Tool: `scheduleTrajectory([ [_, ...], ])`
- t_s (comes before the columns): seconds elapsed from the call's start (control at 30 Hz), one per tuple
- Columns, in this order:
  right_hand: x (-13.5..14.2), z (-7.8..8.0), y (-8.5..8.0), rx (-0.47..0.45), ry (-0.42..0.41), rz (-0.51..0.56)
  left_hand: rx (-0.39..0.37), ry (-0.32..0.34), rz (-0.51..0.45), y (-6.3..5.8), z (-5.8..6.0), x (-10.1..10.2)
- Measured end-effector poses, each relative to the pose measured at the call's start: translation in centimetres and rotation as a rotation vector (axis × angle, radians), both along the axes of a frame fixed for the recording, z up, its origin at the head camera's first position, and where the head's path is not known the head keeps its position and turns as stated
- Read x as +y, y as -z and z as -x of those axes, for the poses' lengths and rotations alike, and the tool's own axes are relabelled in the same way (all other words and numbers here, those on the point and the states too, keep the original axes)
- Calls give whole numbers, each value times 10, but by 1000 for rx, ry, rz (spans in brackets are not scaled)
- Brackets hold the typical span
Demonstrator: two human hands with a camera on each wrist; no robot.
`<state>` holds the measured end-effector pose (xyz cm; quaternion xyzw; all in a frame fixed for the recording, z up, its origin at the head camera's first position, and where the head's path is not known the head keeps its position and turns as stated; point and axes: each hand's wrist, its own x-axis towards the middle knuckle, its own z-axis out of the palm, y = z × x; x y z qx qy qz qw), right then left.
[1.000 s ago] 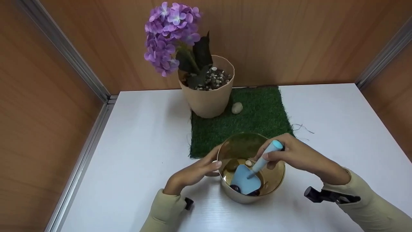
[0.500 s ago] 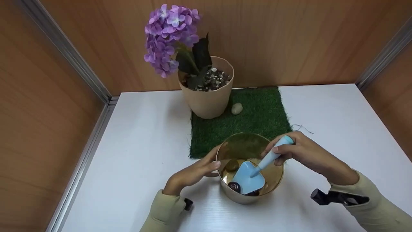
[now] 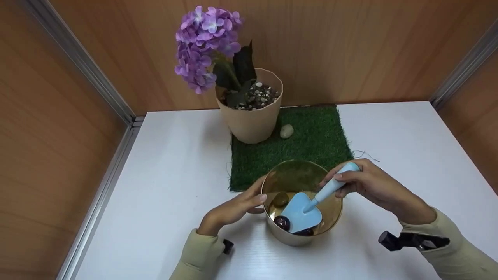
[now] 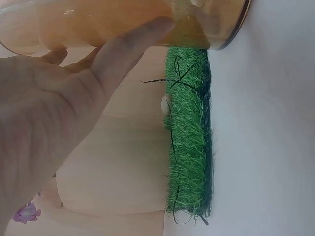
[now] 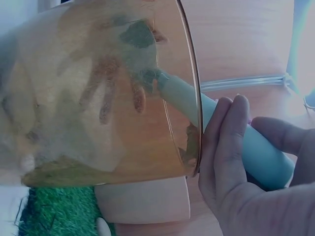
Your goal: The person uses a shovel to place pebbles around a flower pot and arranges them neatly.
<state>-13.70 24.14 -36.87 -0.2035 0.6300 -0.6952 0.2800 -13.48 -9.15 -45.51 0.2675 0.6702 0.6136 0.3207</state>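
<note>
A see-through amber bowl (image 3: 290,240) stands on the white table at the front edge of the grass mat. My left hand (image 3: 235,207) rests against its left wall, the thumb at the rim and the other fingers straight along the outside, as the left wrist view shows. My right hand (image 3: 371,184) pinches the handle of a light blue hand trowel (image 3: 300,214), whose blade slants down inside the bowl. A shiny dark stone (image 3: 281,223) lies at the blade's left edge. Another dark stone (image 3: 305,232) is partly hidden under the blade, and a brownish stone (image 3: 280,199) lies behind.
A beige pot (image 3: 251,124) of pebbles with a purple flower (image 3: 206,42) stands at the back on the green grass mat (image 3: 319,136). Beside it lies a pale stone (image 3: 286,131). Wooden panels (image 3: 369,50) close off the back and sides.
The right hand has moved to the right and slightly up, and the trowel's handle leans over further. The dark stone at the left shows more fully. My left hand stays in place.
</note>
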Motion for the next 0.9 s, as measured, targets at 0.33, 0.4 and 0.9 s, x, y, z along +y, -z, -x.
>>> scheduleTrajectory([
  [0.33,3,2,1,-75,14,82,-4,-3,-7,-1,-1,0],
  [0.4,5,3,2,-82,23,92,-2,1,-10,-1,-1,0],
  [0.9,27,26,-13,-88,105,226,-4,5,-16,1,-2,-1],
])
